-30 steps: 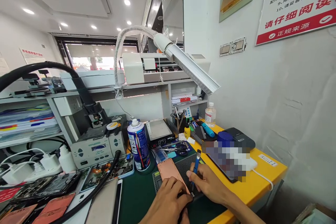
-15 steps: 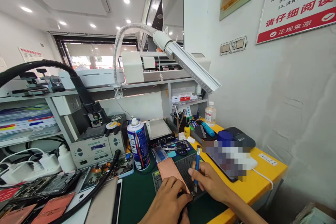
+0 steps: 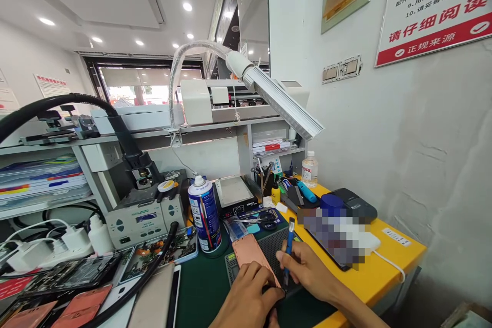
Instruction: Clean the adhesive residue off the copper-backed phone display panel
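Observation:
A rose-gold phone back cover [image 3: 250, 252] lies tilted on a dark perforated mat [image 3: 272, 246]. My left hand [image 3: 253, 292] rests over its lower end, fingers curled on it and thumb at the lower right corner. My right hand [image 3: 302, 266] grips a slim blue-handled tool [image 3: 289, 243] with metal ends, held nearly upright. Its lower tip reaches down beside the cover's corner, close to my left thumb. My fingers partly hide that corner, so I cannot tell exactly what the tip touches.
A blue spray can [image 3: 205, 215] stands behind the mat on the left. Scissors [image 3: 265, 218] and small tools lie beyond it. Phone parts [image 3: 82, 307], a tray of circuit boards [image 3: 161, 253] and a black hose [image 3: 154, 271] crowd the left. A dark round-cornered box [image 3: 353, 205] is on the right.
The whole view has shifted slightly, so the scene sits a little lower. Both hands keep their holds, and the tool's tip stays by the cover's corner.

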The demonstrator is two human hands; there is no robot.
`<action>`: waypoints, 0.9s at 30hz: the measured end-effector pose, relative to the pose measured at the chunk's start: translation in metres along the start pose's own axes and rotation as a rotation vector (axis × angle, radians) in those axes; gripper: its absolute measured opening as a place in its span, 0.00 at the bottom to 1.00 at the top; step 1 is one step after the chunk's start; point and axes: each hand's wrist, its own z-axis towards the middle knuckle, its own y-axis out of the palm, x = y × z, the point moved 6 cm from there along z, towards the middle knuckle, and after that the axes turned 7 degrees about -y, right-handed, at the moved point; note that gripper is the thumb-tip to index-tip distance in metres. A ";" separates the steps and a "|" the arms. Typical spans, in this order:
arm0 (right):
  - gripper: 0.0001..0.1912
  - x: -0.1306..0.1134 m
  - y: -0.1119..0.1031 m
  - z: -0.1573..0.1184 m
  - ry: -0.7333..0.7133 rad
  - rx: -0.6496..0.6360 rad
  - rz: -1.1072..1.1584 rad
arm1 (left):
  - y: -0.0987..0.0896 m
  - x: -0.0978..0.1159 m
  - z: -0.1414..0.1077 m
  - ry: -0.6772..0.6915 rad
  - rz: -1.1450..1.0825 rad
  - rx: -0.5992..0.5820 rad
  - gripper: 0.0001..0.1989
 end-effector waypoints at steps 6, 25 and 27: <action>0.21 0.000 0.000 0.001 -0.008 0.001 -0.001 | -0.001 0.000 0.000 0.034 0.028 0.025 0.18; 0.23 0.001 0.001 -0.001 0.045 0.015 -0.004 | 0.009 -0.007 -0.001 0.102 0.100 0.089 0.10; 0.23 0.000 -0.001 -0.001 0.044 0.041 -0.016 | 0.009 -0.007 -0.001 0.113 0.104 0.093 0.10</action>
